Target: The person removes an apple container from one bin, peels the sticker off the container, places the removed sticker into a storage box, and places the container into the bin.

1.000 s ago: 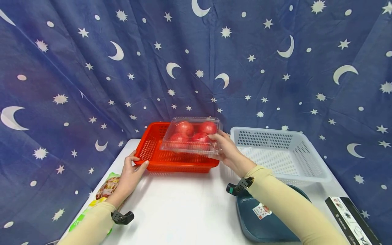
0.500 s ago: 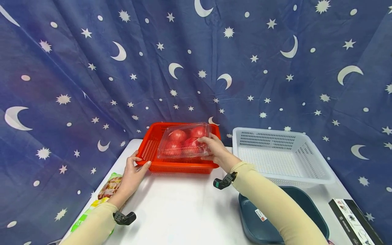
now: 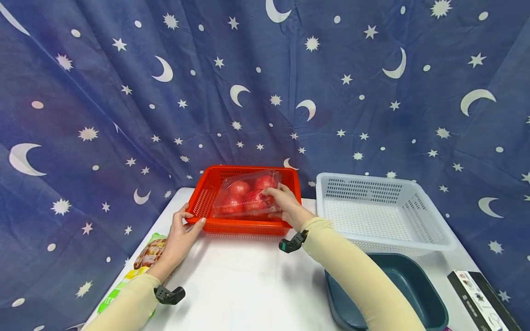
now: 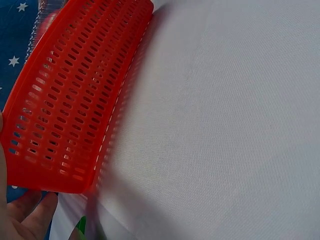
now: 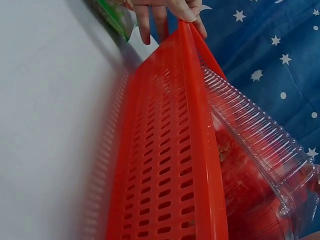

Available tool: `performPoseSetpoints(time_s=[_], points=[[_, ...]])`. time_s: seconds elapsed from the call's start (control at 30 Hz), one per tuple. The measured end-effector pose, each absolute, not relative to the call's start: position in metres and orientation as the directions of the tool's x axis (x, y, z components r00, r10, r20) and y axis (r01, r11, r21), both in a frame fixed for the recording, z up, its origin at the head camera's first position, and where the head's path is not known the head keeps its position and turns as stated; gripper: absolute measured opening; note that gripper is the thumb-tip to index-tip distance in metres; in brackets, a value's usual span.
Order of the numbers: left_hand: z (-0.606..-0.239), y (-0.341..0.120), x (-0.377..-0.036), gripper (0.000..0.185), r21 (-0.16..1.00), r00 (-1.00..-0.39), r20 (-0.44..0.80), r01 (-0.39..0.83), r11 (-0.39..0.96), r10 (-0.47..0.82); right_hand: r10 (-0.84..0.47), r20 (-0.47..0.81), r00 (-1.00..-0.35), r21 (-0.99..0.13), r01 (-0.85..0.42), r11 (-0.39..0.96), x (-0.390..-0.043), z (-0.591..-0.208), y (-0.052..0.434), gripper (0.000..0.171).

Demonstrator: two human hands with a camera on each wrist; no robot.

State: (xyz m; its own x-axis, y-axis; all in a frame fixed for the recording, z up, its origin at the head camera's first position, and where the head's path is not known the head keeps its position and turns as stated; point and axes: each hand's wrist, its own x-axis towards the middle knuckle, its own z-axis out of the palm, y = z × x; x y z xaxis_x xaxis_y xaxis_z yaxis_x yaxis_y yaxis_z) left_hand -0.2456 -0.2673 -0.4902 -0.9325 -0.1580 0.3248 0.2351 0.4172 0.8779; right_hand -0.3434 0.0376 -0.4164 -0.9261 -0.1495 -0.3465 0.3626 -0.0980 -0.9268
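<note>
A clear plastic box of round red fruits [image 3: 240, 189] sits tilted within the red basket [image 3: 244, 224], its right end higher. My right hand [image 3: 285, 204] grips that right end, thumb on top and the other fingers mostly hidden beneath. At the basket's front left corner, my left hand [image 3: 182, 232] holds the rim between thumb and fingers. From the right wrist, the ridged edge of the clear box [image 5: 260, 130] shows just past the red rim, and the left thumb presses on the far corner. In the left wrist view, fingers [image 4: 32, 215] curl below the basket corner.
A white basket [image 3: 389, 241] stands to the right, with a dark teal tub [image 3: 418, 285] in front of it, partly behind my right sleeve. A long black and white carton [image 3: 476, 294] lies at the right edge. Food packets [image 3: 151, 253] lie beside my left forearm.
My right hand has brought the box of red fruits left and down, from above the red basket into it. My left hand stays on the basket's corner.
</note>
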Motion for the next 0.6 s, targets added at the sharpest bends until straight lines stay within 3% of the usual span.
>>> performPoseSetpoints(time_s=[0.6], points=[[-0.488,-0.2665,-0.2448,0.048,0.869,-0.93,0.332,0.236,0.436,-0.157,-0.149,-0.385,-0.911,-0.917,0.396,-0.048,-0.3494,-0.423,0.034,0.081]])
